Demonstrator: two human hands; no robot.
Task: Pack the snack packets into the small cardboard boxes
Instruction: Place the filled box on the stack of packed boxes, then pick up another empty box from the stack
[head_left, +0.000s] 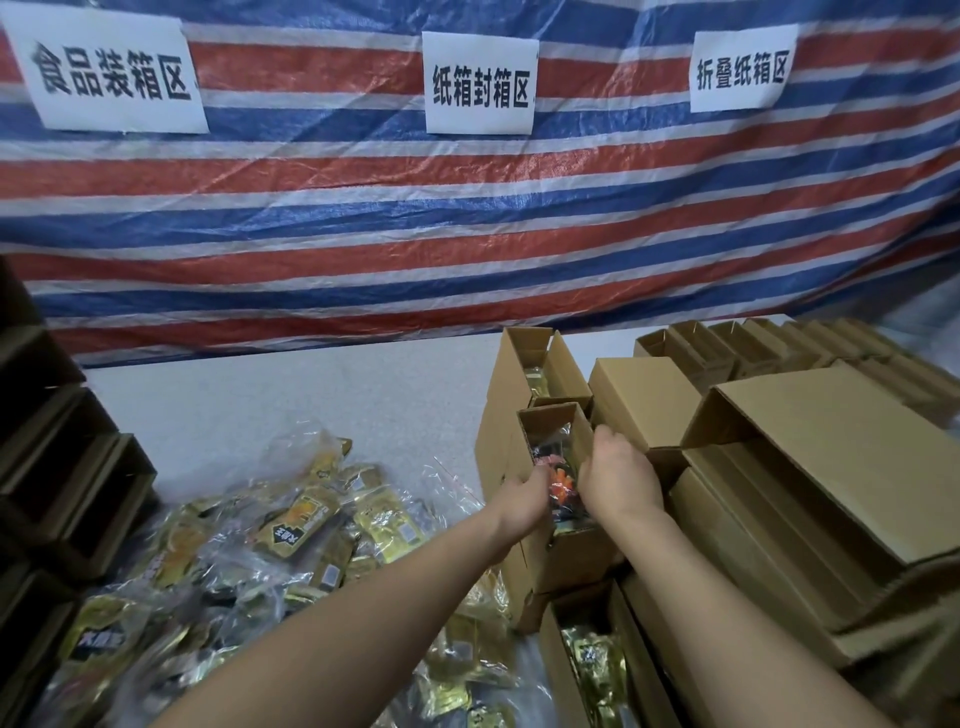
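A table (291, 395) stands in front of a sheet (467, 218) that hangs behind it. Three paper signs (480, 83) are stuck on the sheet, side by side. A heap of snack packets (291, 540) lies on the left part of the table. Right of the heap is an open small box (558, 467) with packets in it. The left hand (522, 501) and the right hand (618, 478) are at that box. Another open box (535, 364) is just behind it. More boxes (810, 467) are stacked to the right. One box with packets (592, 670) sits nearest, below the hands. Dark boxes (57, 457) stand at the far left.
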